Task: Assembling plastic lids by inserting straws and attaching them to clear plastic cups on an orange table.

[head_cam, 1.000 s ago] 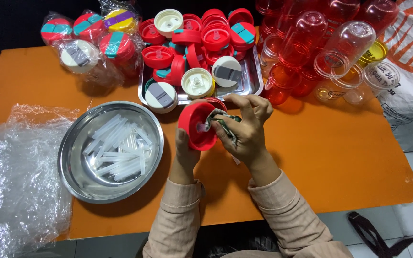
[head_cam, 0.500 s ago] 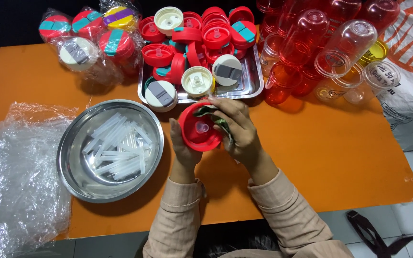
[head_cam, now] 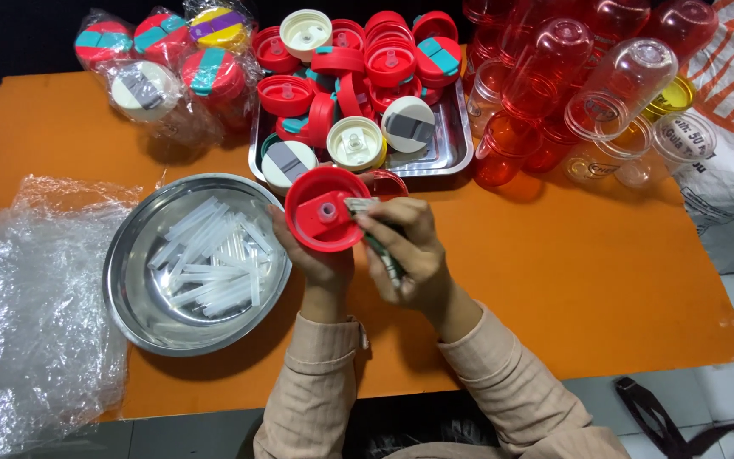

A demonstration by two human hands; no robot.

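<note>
The left hand is gripping a round red plastic lid from beneath, fingers curled around its rim, above the orange table. The right hand is pinching a thin greenish tool against the lid's edge. Left is sitting a shiny steel bowl of clear plastic tubes; farther off, a metal tray is holding glossy lids

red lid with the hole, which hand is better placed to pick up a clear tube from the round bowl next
Left, probably. The left hand holds the red lid right beside the steel bowl of clear tubes. The right hand is farther away and already grips a thin tool, so it seems less free.
</note>
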